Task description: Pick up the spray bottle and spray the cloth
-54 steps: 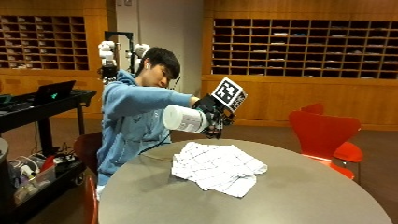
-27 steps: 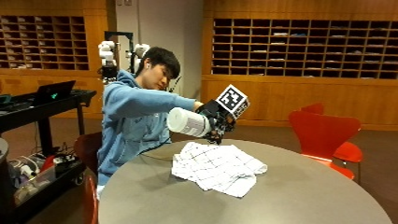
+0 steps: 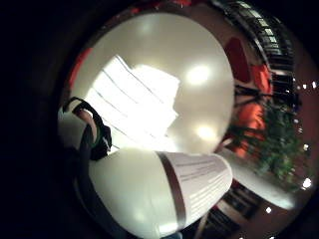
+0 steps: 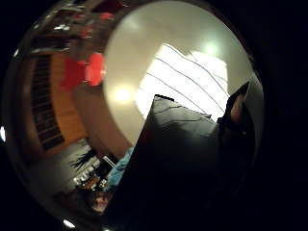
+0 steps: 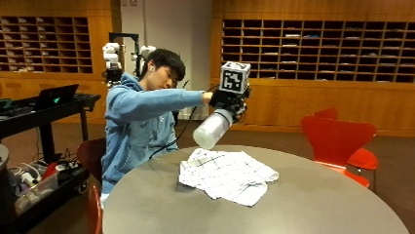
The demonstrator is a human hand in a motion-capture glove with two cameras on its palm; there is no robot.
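One gloved right hand (image 5: 231,102) is curled around the head end of the white spray bottle (image 5: 212,129), holding it in the air above the checked cloth (image 5: 227,174), its body slanting down toward the cloth. By its look the bottle is stiff, smooth plastic, likely light and a little slippery, so the neck by the trigger seems the sound place to hold. Soft and limp, the cloth lies crumpled on the round worktop (image 5: 324,204).

1. A round grey table (image 5: 311,204) fills the lower scene
2. An orange chair (image 5: 337,141) stands at its 3 o'clock side
3. A black cart (image 5: 39,105) carrying a laptop (image 5: 55,96) sits at 9 o'clock
4. Wooden pigeonhole shelves (image 5: 317,51) line the wall at 12 o'clock
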